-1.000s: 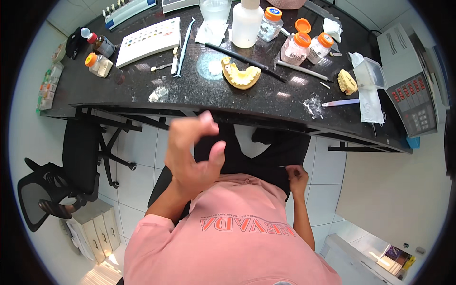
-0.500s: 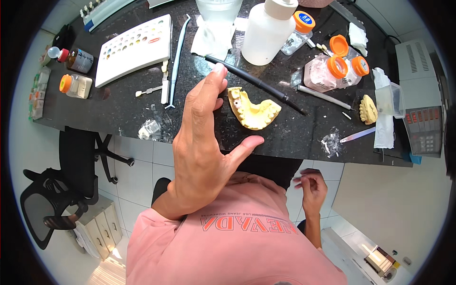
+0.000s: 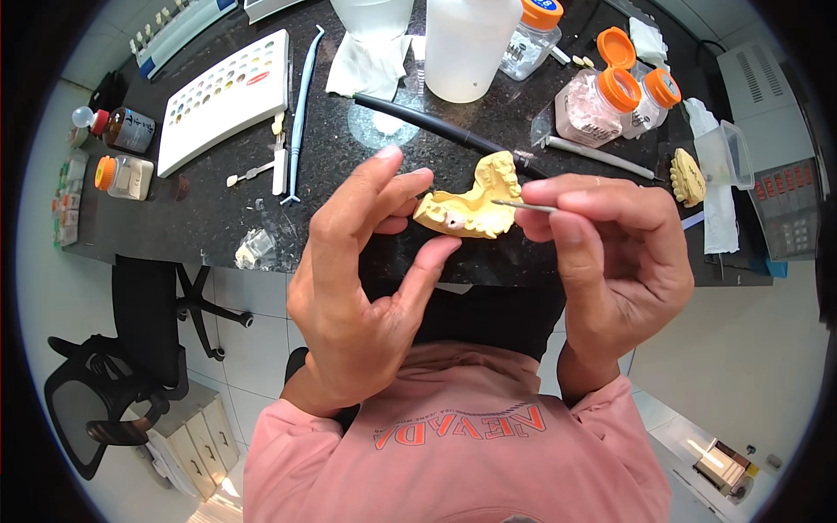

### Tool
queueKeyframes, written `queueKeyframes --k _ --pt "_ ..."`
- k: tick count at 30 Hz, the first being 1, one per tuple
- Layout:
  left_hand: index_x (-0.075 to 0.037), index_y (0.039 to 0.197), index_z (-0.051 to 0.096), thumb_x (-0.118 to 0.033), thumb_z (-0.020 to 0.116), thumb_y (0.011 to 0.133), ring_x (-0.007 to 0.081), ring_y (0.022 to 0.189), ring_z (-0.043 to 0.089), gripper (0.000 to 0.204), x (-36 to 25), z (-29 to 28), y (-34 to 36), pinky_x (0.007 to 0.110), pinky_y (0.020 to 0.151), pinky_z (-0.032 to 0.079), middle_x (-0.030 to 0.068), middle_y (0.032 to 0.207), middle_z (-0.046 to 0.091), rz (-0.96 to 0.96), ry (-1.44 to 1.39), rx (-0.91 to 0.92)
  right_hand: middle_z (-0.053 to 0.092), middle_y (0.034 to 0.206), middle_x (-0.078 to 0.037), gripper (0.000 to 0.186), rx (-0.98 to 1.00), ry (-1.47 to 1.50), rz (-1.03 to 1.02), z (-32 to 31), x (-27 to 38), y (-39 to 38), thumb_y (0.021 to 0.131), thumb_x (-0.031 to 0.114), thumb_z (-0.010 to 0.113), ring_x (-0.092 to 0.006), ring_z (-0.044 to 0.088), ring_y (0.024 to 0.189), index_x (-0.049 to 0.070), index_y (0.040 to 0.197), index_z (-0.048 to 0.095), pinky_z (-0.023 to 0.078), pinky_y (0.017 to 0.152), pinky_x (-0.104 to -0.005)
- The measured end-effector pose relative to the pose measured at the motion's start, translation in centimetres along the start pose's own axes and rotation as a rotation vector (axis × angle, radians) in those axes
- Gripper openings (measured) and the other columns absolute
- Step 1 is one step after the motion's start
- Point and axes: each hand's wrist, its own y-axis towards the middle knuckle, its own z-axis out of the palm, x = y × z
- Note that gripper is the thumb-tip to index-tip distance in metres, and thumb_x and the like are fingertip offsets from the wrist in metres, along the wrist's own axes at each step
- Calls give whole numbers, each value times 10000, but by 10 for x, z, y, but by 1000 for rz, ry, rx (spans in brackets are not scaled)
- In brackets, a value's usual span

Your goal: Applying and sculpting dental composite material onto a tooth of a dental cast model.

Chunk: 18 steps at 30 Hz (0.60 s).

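In the last 0.5 s both hands come together over the front edge of the tabletop (image 3: pixel 200 222). The left hand (image 3: pixel 353 279), spread wide beside the dental model (image 3: pixel 481 213) in the previous picture, now narrows on it, thumb below and fingertips at its left end. The index finger stays raised, clear of the model. The right hand (image 3: pixel 623 253), then empty-looking beyond the front edge, now pinches a thin metal tool (image 3: pixel 525 206) between thumb and fingers, its tip over the right part of the arch.

The yellow model is turned and tilted from its earlier pose, so its pale tooth (image 3: pixel 452 220) faces the wearer. It sits just inside the front edge, near the middle; whether it is fully lifted I cannot tell. My reading is that 1 hand steadies and the other is placed for fine work; tip contact is unclear.

The black pen-like instrument (image 3: pixel 436 126) lies behind the model, farther from the front edge. A 2nd model (image 3: pixel 687 177) lies toward the tabletop's right edge, and a white palette (image 3: pixel 228 105) toward its back left corner.
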Motion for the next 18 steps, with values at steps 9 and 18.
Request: queueKeyframes --k 9,18 --pt "4 1039 651 34 784 705 191 766 681 361 1 1 0 266 675 554 109 914 695 -19 -29 -29 676 871 -163 179 61 -226 -206 6 -7 -5 815 -101 669 -208 679 799 -52 977 610 567 728 -300" --pt "6 928 656 37 782 682 251 767 695 279 1 3 2 305 652 559 132 855 697 74 24 -37 683 865 -155 194 63 -229 -171 5 -6 -8 791 -101 687 -218 682 792 -52 970 633 561 723 -294"
